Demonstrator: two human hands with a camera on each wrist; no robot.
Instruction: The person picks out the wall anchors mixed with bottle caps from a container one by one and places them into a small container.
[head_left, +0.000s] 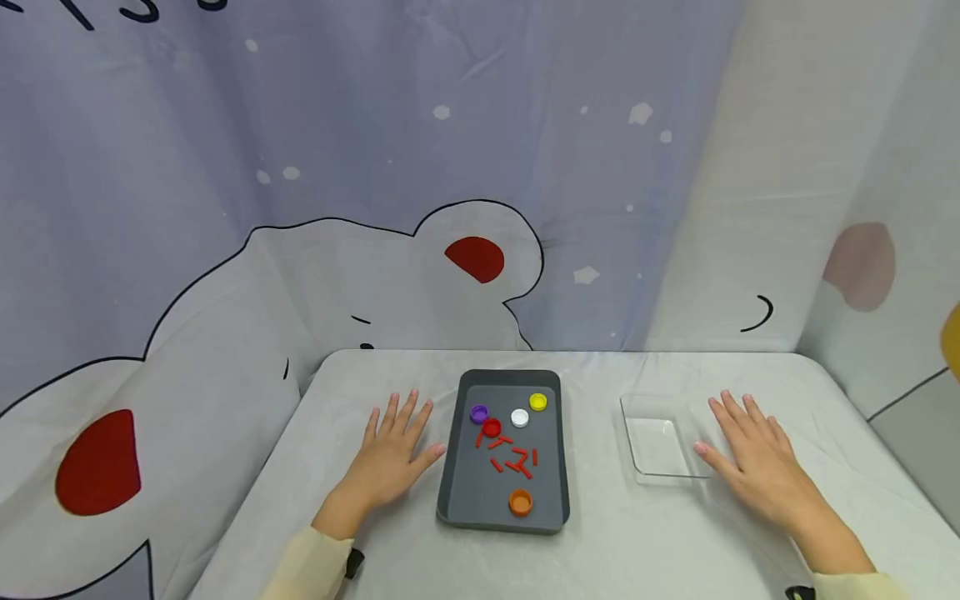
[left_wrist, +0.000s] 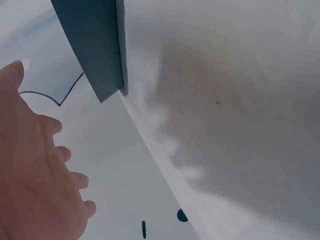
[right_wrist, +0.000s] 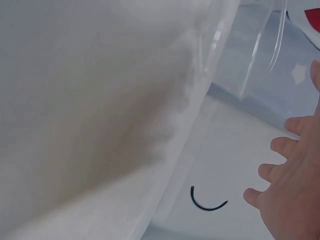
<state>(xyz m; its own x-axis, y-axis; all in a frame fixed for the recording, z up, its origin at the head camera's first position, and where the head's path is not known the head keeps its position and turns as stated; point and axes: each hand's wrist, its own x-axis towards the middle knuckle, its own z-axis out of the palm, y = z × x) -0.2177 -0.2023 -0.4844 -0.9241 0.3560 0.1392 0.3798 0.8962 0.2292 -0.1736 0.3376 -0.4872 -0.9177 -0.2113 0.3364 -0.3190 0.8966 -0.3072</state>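
Note:
Fingers spread, my left hand is just left of a dark grey tray and holds nothing. My right hand, also spread and holding nothing, is beside a clear square container and overlaps its right side in the head view. In the tray lie several short red sticks in a loose scatter. Small round caps lie there too: purple, red, white and yellow toward the back, and an orange one near the front.
A white cloth covers the table. Behind it hangs a printed curtain with a bear drawing, and the cloth wall continues on both sides. The left wrist view shows the tray's side wall close to the left hand.

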